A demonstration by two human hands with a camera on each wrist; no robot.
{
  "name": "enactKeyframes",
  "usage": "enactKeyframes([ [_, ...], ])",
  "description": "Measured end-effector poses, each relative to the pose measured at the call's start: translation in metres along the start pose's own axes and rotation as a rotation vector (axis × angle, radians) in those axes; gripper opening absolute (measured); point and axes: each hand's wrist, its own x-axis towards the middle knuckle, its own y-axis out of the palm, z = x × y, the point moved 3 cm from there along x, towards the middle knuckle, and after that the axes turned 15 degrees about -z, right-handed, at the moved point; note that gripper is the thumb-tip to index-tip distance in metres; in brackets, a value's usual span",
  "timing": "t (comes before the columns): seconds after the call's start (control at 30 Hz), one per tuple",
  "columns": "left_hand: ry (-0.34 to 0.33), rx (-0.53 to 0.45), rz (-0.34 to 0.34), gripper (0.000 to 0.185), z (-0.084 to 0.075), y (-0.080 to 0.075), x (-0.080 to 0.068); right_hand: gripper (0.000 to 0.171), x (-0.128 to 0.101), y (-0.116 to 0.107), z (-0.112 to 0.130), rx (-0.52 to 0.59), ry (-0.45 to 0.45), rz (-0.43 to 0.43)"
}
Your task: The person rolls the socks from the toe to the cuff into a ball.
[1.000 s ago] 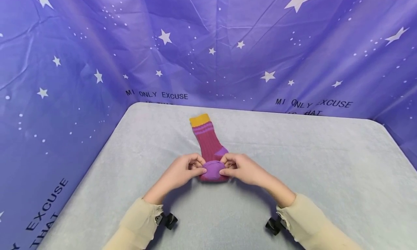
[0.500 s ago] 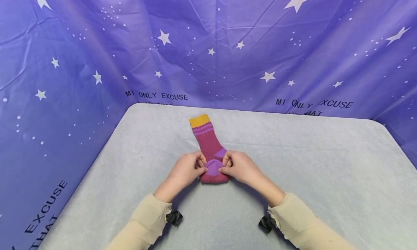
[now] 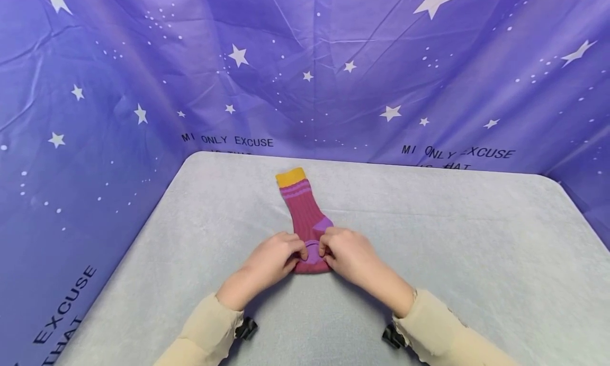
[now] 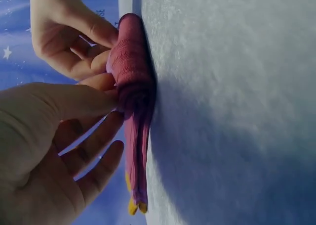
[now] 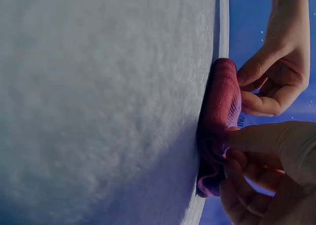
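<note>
A magenta sock (image 3: 305, 217) with a yellow cuff and purple toe lies lengthwise on the grey padded table (image 3: 452, 239). Its toe end is folded back into a thick roll (image 3: 312, 260) nearest me. My left hand (image 3: 276, 258) pinches the roll's left side with thumb and fingers, and my right hand (image 3: 344, 253) pinches its right side. In the left wrist view the left hand (image 4: 64, 136) presses its thumb on the sock (image 4: 134, 96). In the right wrist view the right hand (image 5: 269, 160) grips the sock (image 5: 219, 121) from above.
A purple star-printed backdrop (image 3: 305, 64) with printed words hangs around the table on the left, back and right. Black wrist-camera mounts (image 3: 245, 329) show under both beige sleeves.
Both hands have moved closer together over the purple toe and pushed the folded roll a little farther up the sock, covering more of the purple part.
</note>
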Motion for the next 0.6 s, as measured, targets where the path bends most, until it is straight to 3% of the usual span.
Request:
enactKeyframes([
  [0.17, -0.021, -0.063, 0.047, 0.012, 0.004, -0.002, -0.007, 0.017, -0.005, -0.003, -0.001, 0.075, -0.088, 0.009],
  [0.37, -0.085, -0.146, 0.085, 0.023, 0.013, -0.002, -0.013, 0.016, -0.007, -0.004, -0.013, 0.237, -0.086, 0.14],
  [0.6, -0.112, -0.111, 0.133, 0.033, 0.015, 0.001, -0.01, 0.034, -0.011, -0.001, -0.017, 0.23, -0.103, 0.212],
])
